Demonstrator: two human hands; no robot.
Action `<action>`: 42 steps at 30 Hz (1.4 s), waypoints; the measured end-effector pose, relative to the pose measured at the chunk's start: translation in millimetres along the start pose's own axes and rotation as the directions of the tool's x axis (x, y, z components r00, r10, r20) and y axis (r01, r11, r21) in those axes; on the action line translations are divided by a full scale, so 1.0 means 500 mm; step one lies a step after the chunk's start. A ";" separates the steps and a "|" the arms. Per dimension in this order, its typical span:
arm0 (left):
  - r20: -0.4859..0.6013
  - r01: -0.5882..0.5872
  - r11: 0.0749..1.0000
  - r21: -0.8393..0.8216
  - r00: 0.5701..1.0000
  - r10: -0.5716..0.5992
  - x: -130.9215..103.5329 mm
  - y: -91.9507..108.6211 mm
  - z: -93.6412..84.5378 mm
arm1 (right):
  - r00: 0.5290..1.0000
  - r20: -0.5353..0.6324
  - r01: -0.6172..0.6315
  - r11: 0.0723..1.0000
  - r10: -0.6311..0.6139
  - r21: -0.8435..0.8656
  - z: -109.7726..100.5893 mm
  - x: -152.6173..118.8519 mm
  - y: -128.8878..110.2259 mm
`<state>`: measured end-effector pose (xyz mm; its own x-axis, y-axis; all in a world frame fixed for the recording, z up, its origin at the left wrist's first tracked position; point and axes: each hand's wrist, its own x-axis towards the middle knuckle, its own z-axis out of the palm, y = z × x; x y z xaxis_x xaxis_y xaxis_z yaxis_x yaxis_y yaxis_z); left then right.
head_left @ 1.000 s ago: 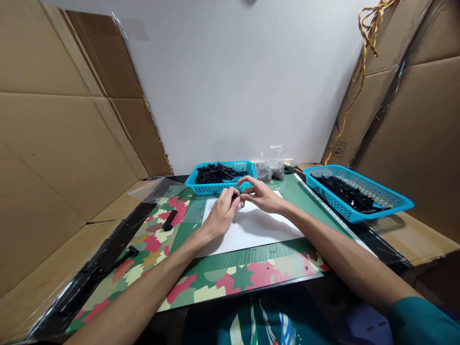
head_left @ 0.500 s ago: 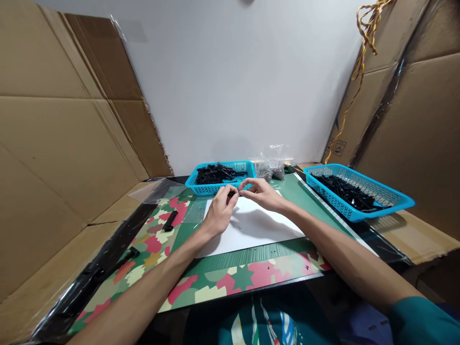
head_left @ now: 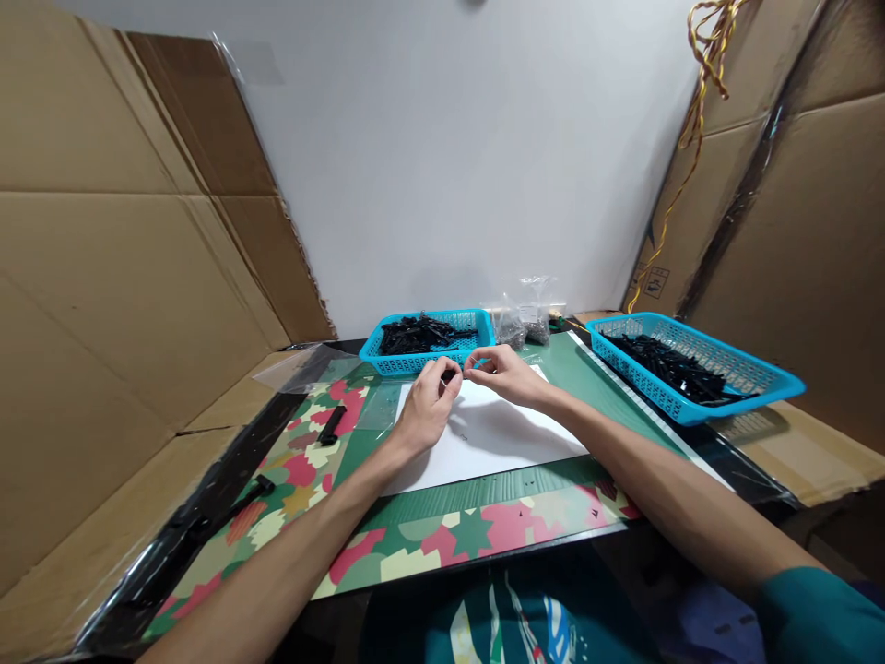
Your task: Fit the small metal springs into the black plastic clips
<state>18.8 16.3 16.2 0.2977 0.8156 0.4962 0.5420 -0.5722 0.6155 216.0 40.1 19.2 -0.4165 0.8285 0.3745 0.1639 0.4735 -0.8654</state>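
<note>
My left hand (head_left: 430, 406) is closed around a small black piece (head_left: 449, 375), mostly hidden by the fingers, above the far part of a white paper sheet (head_left: 508, 433). Close beside it, my right hand (head_left: 504, 373) has thumb and fingertips pinched together at the end of that piece. Whatever sits in the right pinch is too small to make out. A few tiny dark bits (head_left: 463, 437) lie on the paper below the hands.
Behind the hands stands a blue basket (head_left: 366, 355) of black parts, with another blue basket (head_left: 767, 397) at right. Clear bags (head_left: 532, 325) of small pieces lean at the wall. Black parts (head_left: 333, 425) lie on the patterned mat at left. Cardboard walls (head_left: 138, 277) flank the table.
Both hands keep almost the same pose at the black piece. The whole view has shifted very slightly; nothing else has visibly moved.
</note>
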 end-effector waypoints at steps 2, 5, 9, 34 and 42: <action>0.005 0.010 1.000 -0.006 1.000 -0.010 0.000 0.000 0.000 | 1.000 -0.011 0.015 1.000 -0.015 -0.007 0.001 0.001 0.003; -0.009 0.033 0.999 -0.008 0.999 -0.033 0.000 -0.003 -0.001 | 0.996 -0.065 0.059 0.997 -0.063 -0.050 0.002 0.001 0.003; -0.003 0.098 0.991 -0.092 0.995 -0.099 0.003 -0.011 -0.005 | 0.969 -0.184 0.134 0.976 -0.165 -0.170 0.005 -0.006 -0.012; -0.119 0.112 0.802 -0.587 0.968 -0.222 0.011 0.000 0.007 | 0.847 -0.022 0.341 0.574 -0.531 -0.745 0.010 -0.036 -0.013; -0.170 0.056 0.843 -0.535 0.970 -0.173 0.007 0.017 0.004 | 0.850 0.032 0.359 0.533 -0.526 -0.766 0.009 -0.038 -0.018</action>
<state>25.8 14.5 22.1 0.0618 0.8755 0.4792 0.0527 -0.4823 0.8744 218.6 18.8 18.5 -0.4687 0.4459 0.7626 0.6232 0.7787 -0.0723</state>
